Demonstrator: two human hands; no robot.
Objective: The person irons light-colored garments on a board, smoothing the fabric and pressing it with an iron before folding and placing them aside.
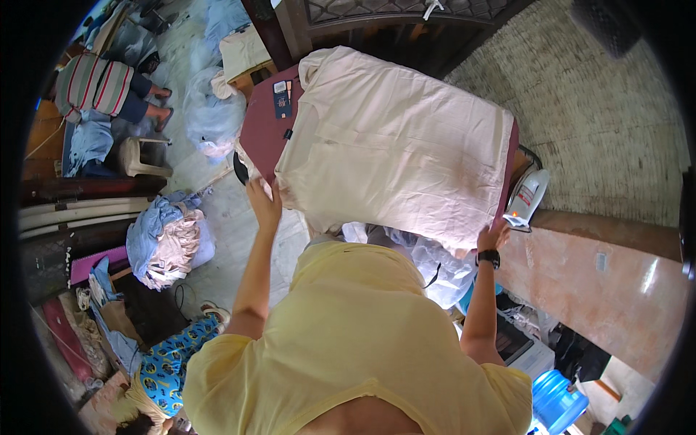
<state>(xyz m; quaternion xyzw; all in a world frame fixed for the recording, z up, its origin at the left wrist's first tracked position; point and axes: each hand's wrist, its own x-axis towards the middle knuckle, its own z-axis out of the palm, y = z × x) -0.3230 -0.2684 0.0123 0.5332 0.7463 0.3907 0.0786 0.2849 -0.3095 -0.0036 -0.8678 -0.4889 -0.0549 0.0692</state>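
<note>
A cream shirt (406,152) lies spread over a maroon ironing board (262,130), with small creases in its cloth. My left hand (264,201) is at the board's near left edge, beside the shirt's shoulder corner. Its thumb touches the cloth and the fingers are apart. At the near right corner, my right hand (491,238) grips the hem of the shirt, some fingertips hidden by cloth. Just beyond that hand, a white and grey iron (528,194) rests at the board's right end, with an orange light on it.
A dark blue booklet (283,100) lies on the board's left end. Crumpled laundry (170,243) is heaped on the left. One person (94,87) bends over at the upper left; another person (174,370) is at the lower left. A blue water bottle (558,400) stands lower right.
</note>
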